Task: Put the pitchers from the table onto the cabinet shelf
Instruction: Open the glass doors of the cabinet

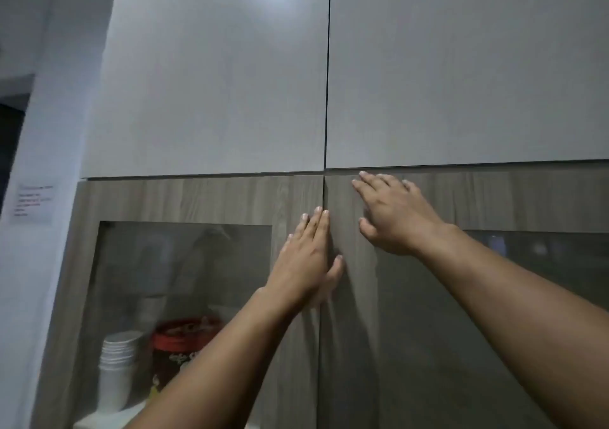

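Wall notice (33, 201), red jar label (184, 357): print present, none legible.

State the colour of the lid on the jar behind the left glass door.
Red; the jar lid shows in the head view, partly blurred.

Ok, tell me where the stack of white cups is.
The stack of white cups stands low on the left of the head view, behind the left cabinet door's glass pane, just left of a red-lidded jar.

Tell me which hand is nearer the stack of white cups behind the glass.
Left. The left hand lies flat on the door seam, up and right of the stack of white cups; the right hand presses the right door, higher and farther off.
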